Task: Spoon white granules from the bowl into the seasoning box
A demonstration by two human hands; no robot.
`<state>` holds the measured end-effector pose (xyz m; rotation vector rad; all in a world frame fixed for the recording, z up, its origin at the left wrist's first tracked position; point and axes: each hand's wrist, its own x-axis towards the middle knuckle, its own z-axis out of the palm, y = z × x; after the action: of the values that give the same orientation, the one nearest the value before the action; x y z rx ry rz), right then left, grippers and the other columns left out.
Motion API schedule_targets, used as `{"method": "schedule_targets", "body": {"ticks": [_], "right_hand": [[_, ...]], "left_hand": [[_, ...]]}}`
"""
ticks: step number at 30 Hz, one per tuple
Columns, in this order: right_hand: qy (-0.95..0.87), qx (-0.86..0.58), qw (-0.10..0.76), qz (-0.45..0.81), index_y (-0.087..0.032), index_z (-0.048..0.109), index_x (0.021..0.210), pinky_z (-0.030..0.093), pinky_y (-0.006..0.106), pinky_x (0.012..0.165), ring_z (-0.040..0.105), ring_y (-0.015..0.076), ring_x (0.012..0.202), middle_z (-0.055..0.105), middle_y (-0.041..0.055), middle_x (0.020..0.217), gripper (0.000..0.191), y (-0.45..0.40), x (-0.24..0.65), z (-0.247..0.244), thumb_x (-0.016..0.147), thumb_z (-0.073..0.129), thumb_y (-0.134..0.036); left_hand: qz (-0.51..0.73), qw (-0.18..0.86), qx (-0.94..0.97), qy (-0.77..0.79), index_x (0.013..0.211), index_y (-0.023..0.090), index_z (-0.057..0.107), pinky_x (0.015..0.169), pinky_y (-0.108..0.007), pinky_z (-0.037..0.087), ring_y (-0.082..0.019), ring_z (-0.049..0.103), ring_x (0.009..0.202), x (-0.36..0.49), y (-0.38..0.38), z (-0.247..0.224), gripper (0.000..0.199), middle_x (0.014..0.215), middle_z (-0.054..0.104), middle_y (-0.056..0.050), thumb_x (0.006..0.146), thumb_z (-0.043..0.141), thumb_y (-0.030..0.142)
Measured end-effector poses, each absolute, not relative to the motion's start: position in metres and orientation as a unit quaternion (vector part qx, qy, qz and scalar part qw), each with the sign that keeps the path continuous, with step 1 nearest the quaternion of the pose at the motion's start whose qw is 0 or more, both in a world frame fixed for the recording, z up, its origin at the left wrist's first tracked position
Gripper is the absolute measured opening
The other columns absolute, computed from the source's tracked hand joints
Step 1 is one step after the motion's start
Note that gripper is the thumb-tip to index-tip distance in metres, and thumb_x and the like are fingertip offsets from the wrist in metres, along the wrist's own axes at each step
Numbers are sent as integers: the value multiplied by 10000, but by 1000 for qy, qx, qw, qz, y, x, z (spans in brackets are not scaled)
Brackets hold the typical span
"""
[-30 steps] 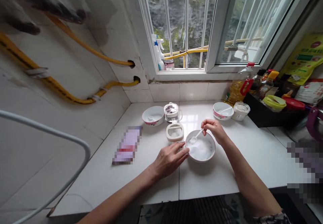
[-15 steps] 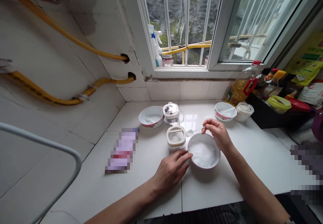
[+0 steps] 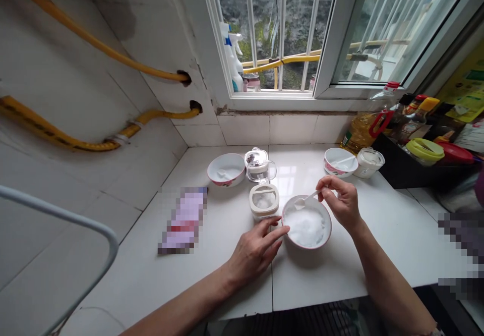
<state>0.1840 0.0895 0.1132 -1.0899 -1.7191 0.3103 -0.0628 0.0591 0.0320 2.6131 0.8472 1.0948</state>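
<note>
A small white spoon (image 3: 301, 203) is pinched between the thumb and fingers of my right hand (image 3: 340, 202). Its bowl end hangs over the far inside edge of a white bowl (image 3: 309, 247). White grainy powder (image 3: 307, 225) covers the bottom of that bowl. My left hand (image 3: 254, 250) rests beside it with fingers stretched out, the fingertips at the bowl's left rim. Just beyond the left hand is a square jar (image 3: 264, 210) with a cream rim, white stuff inside and a clear lid (image 3: 261, 171) tipped back.
A flowered bowl (image 3: 216, 178) with something white in it stands at back left, beside a clear jar (image 3: 257, 158). At back right are another bowl (image 3: 336, 170) with a spoon, a white jar (image 3: 369, 163) and an oil bottle (image 3: 363, 129). A purple packet (image 3: 186, 217) lies left.
My right hand has moved slightly right, bringing the spoon from beside the jar to over the powder bowl. The left hand stays at the bowl's rim. The view has shifted slightly.
</note>
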Motion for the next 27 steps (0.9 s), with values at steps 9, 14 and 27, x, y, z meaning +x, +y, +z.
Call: {"method": "schedule_targets", "body": {"ticks": [9, 14, 27], "right_hand": [[-820, -410, 391, 88, -218, 591, 743, 466, 364, 795, 543, 151, 563, 660, -8, 643, 188, 92, 167, 101, 767, 465, -81], [-780, -468, 381, 165, -228, 559, 663, 466, 332, 774, 588, 175, 636, 652, -12, 581, 209, 91, 167, 103, 763, 442, -85], [-683, -548, 422, 234, -218, 575, 593, 417, 273, 624, 541, 152, 554, 596, -22, 495, 172, 96, 170, 106, 699, 457, -153]], "left_hand": [[362, 116, 882, 278, 1301, 231, 564, 896, -332, 616, -220, 694, 1113, -65, 59, 31, 348, 1286, 643, -153, 968, 494, 156], [360, 118, 885, 273, 1295, 204, 561, 876, -331, 623, -222, 697, 1107, -65, 59, 34, 346, 1277, 644, -166, 963, 493, 134], [368, 113, 882, 270, 1282, 189, 571, 849, -325, 631, -225, 704, 1090, -65, 59, 33, 331, 1281, 640, -174, 967, 486, 134]]}}
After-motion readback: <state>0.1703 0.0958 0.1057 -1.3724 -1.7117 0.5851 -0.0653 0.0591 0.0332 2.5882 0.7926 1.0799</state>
